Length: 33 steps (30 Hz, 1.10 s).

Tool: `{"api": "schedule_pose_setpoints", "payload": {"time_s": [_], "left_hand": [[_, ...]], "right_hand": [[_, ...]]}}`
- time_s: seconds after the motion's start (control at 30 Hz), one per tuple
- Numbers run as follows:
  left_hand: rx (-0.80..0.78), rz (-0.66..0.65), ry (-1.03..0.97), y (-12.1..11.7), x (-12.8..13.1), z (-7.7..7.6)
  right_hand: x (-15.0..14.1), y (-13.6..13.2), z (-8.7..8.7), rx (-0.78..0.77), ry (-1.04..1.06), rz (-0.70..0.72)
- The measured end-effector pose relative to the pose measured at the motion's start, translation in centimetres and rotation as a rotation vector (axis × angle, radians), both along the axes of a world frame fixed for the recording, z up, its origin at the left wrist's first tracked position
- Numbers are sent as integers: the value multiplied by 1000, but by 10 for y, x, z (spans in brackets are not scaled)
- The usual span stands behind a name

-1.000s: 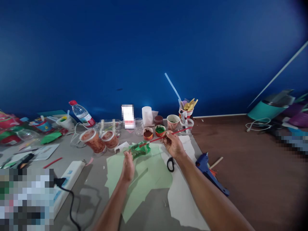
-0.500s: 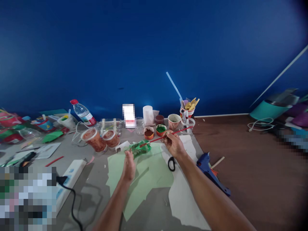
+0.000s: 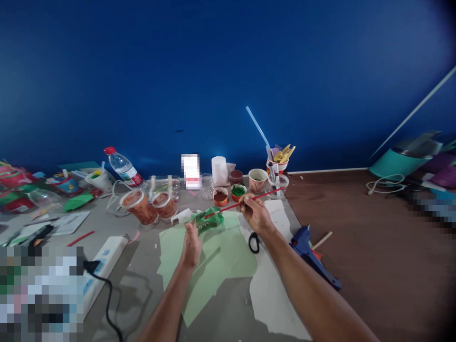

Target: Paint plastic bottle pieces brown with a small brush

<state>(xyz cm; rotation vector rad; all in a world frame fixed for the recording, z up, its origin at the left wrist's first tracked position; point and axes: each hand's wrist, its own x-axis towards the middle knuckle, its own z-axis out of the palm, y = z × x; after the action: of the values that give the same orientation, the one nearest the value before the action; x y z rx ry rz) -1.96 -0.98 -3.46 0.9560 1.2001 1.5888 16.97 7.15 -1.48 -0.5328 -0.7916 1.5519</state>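
My left hand point(image 3: 190, 247) grips the near end of a small plastic bottle point(image 3: 210, 220) coated in green paint, held above a pale green paper sheet point(image 3: 213, 263). My right hand point(image 3: 255, 213) pinches a long red-handled paintbrush point(image 3: 249, 202), its tip resting on the bottle's side. Small pots of brown paint point(image 3: 220, 196) and green paint point(image 3: 238, 192) stand just behind the bottle.
Black scissors point(image 3: 253, 242) and a blue glue gun point(image 3: 313, 259) lie right of the paper. A water bottle point(image 3: 123, 167), two lidded tubs point(image 3: 139, 207), a cup of tools point(image 3: 276, 166), a paper cup point(image 3: 257, 179) and a white power strip point(image 3: 103, 266) crowd the table; brown floor lies right.
The brush tip has slid slightly left along the green bottle. Both hands otherwise stay where they were.
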Motion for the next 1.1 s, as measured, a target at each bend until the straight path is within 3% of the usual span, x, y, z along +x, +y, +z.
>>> {"api": "schedule_pose_setpoints", "payload": {"time_s": [0.47,0.93,1.1], "left_hand": [[-23,5,71,-2,1,5],[1,40,-21,2,-7,-8],[26,86,-22,0,-7,-8]], "right_hand": [[-3,-2,0,30,-115,4],[11,4,1,60,-192,-62],[3,-2,4,81,-178,-11]]}}
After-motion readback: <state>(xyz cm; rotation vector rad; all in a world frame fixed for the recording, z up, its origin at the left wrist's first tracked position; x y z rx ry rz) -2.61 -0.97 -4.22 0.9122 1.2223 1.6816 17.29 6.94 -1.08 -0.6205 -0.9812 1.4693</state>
